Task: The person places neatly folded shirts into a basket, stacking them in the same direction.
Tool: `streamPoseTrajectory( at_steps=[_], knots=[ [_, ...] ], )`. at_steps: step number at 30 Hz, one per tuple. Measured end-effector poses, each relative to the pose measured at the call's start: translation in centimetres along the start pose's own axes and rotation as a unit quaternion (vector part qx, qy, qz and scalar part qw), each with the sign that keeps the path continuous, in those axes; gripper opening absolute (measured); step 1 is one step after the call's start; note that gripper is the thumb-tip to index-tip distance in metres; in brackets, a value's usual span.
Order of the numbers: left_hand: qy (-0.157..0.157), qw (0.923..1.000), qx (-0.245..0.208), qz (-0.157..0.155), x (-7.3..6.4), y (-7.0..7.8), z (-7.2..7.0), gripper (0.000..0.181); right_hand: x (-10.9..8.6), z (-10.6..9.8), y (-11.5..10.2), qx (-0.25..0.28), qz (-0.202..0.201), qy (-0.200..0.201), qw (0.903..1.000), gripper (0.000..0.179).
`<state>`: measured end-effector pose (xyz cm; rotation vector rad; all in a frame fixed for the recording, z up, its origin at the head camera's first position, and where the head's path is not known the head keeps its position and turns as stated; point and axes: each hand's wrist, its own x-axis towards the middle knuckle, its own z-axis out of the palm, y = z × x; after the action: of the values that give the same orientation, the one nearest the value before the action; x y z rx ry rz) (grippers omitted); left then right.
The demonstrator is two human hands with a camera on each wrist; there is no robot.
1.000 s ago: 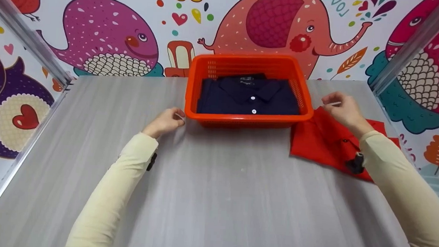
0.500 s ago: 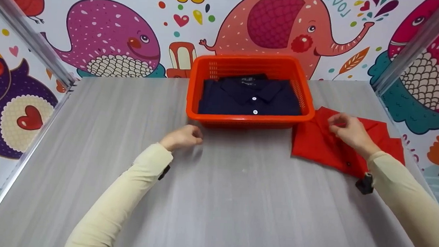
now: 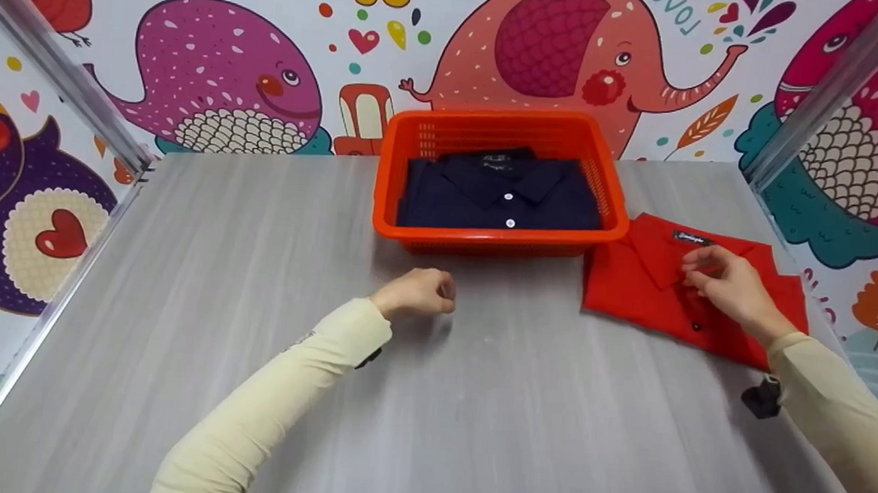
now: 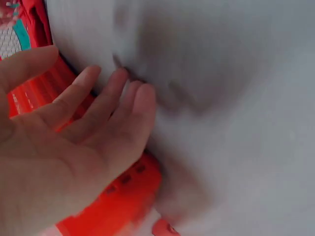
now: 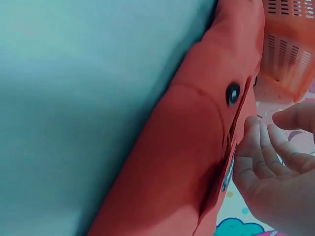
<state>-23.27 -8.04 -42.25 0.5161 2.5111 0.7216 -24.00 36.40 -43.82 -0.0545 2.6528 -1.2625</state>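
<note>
i have my right hand (image 3: 731, 286) over the red shirt (image 3: 621, 286), right of the orange basket (image 3: 499, 237), and my left hand (image 3: 417, 292) above the surface (image 3: 474, 429); all fingers are relaxed, grasping nothing.

Left sleeve (image 3: 250, 409) and right sleeve (image 3: 836, 410): long, pale cream, creased. Black device (image 3: 368, 358) just below left cuff (image 3: 371, 329), grey marks (image 3: 305, 338) near it. Blockier second black device (image 3: 763, 397) well right of left cuff.

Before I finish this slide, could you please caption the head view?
Right hand over red shirt; left hand near basket holding navy shirt.
</note>
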Motion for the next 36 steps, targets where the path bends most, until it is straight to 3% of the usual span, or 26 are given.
streamPoseTrajectory(
  at_steps=[7, 14, 21, 24, 28, 32, 36],
  knots=[
    [-0.020, 0.9998, 0.002, 0.007, 1.3, 2.1, 1.4, 0.018, -1.0, -0.8, 1.3, -0.005, 0.000, 0.005, 1.0000, 0.043],
    [-0.021, 0.9995, -0.006, 0.021, 2.8, 4.3, 2.8, 0.020, -2.3, -1.7, 2.5, -0.025, 0.003, 0.042, 0.9988, 0.041],
    [-0.014, 0.9997, 0.002, 0.019, 4.4, 6.3, 3.6, 0.021, -2.9, -2.6, 3.4, -0.038, 0.036, 0.059, 0.9969, 0.043],
    [-0.009, 0.9999, -0.005, 0.007, 5.3, 7.1, 3.9, 0.023, -3.3, -2.9, 3.9, -0.048, 0.051, 0.061, 0.9957, 0.044],
    [0.003, 0.9986, -0.046, -0.026, 6.4, 8.0, 4.2, 0.022, -3.8, -3.2, 4.5, -0.054, 0.069, 0.061, 0.9943, 0.049],
    [0.032, 0.9925, -0.093, -0.073, 7.6, 8.8, 5.0, 0.019, -4.2, -3.4, 5.0, -0.058, 0.079, 0.067, 0.9929, 0.054],
    [0.048, 0.9859, -0.129, -0.095, 8.5, 9.8, 5.7, 0.022, -4.6, -3.7, 5.5, -0.059, 0.092, 0.073, 0.9913, 0.060]
  ],
)
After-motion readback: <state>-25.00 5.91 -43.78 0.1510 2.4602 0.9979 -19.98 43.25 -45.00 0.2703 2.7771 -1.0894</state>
